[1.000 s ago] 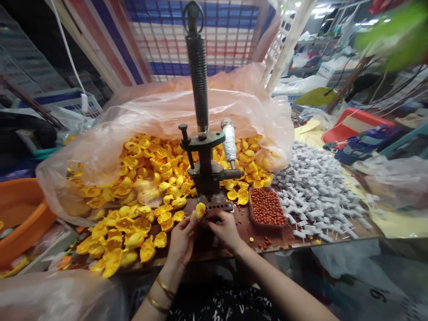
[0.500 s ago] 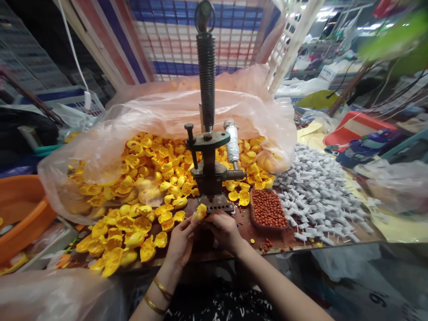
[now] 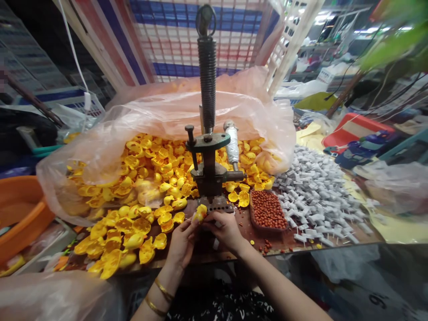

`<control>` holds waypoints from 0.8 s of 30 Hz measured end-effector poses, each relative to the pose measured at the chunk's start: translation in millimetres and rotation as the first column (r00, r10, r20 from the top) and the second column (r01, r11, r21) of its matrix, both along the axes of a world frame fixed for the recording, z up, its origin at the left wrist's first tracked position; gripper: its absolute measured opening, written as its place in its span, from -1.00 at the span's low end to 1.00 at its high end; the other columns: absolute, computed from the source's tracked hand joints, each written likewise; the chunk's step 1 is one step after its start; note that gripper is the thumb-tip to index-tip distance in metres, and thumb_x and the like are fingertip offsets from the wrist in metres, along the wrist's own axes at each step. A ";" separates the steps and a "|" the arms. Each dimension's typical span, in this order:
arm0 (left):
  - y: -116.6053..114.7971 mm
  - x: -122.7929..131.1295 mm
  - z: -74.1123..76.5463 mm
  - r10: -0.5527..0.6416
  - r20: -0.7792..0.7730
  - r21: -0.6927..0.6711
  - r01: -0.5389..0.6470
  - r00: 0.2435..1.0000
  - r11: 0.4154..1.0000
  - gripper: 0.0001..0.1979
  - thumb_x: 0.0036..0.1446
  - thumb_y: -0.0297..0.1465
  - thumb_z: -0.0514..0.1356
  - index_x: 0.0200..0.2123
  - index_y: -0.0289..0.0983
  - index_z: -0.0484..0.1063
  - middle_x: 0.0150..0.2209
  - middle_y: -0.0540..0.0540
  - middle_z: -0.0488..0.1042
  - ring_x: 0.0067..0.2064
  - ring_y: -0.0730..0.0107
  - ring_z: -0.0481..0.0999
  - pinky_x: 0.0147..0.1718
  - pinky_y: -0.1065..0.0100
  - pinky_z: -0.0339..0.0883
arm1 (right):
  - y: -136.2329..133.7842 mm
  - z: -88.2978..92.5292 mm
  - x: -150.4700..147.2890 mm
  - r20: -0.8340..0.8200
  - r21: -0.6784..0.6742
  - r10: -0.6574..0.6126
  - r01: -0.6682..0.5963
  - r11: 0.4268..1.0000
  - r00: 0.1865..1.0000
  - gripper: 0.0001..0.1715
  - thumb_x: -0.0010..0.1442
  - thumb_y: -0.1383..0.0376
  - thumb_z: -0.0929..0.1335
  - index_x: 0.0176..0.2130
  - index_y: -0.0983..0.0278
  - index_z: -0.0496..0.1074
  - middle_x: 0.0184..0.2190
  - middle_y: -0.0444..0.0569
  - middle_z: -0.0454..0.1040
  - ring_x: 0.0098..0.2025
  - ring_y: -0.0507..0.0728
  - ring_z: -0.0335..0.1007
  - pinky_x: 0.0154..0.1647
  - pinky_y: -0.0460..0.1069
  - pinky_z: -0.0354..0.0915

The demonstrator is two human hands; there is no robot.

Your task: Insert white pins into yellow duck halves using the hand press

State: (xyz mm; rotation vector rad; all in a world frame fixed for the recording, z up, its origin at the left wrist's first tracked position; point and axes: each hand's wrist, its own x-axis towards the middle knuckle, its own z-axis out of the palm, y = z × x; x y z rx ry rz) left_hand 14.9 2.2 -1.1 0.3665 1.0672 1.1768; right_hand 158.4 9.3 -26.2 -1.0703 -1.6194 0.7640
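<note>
Just in front of the hand press (image 3: 209,174), my left hand (image 3: 183,243) is closed around a small yellow plastic piece (image 3: 200,213). The piece shows between thumb and fingers, close to the press's base. My right hand (image 3: 224,229) is closed too, its fingertips drawn together beside the same piece; what they pinch is hidden. Yellow plastic shells (image 3: 133,232) lie in a heap to the left of my hands. To the right is a tray of small red-brown beads (image 3: 268,209), with a few loose beads at the table's edge.
Behind the press, a clear plastic bag (image 3: 150,104) spills more yellow shells. Grey-white small parts with thin pins (image 3: 321,200) are piled on the right. An orange basin (image 3: 23,214) stands far left. A red tray (image 3: 354,133) and a blue bottle (image 3: 359,149) sit at the back right.
My right hand has shifted very slightly at the yellow piece. My left hand keeps its hold, and the view has moved a little.
</note>
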 end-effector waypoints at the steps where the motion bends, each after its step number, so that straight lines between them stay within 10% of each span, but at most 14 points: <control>1: -0.1 -0.1 0.2 0.001 -0.001 0.003 -0.001 1.000 1.000 -0.61 -0.45 -0.37 0.53 -0.44 -0.35 0.59 -0.44 -0.05 0.58 -0.43 0.47 0.53 -0.42 0.52 0.44 | -0.1 -0.4 0.0 0.020 0.014 -0.004 0.004 1.000 1.000 -0.89 0.14 0.25 0.40 -0.40 0.22 0.50 -0.47 -0.09 0.53 -0.41 0.05 0.44 -0.36 -0.11 0.32; 16: 7.8 -5.5 -9.2 -0.097 -0.157 0.119 0.116 0.983 0.986 -0.58 -0.27 -0.27 0.47 -0.27 -0.31 0.61 -0.20 -0.18 0.61 -0.18 0.25 0.57 -0.20 0.37 0.44 | 5.0 -3.8 6.4 -0.108 -0.153 0.057 -0.074 0.985 0.992 -0.85 0.09 0.38 0.35 -0.32 0.23 0.54 -0.37 -0.07 0.59 -0.32 0.10 0.51 -0.27 -0.04 0.40; 24: 58.1 -1.0 -25.0 -0.121 -0.660 0.326 0.428 0.742 0.843 -0.70 -0.18 -0.22 0.37 -0.37 -0.30 0.61 -0.25 -0.18 0.50 -0.14 0.13 0.47 -0.05 0.10 0.33 | 37.5 -21.9 29.8 0.249 -0.077 -0.227 0.253 0.964 0.941 -0.91 -0.04 0.39 0.43 -0.53 0.22 0.50 -0.42 -0.03 0.43 -0.31 0.13 0.34 -0.23 0.03 0.28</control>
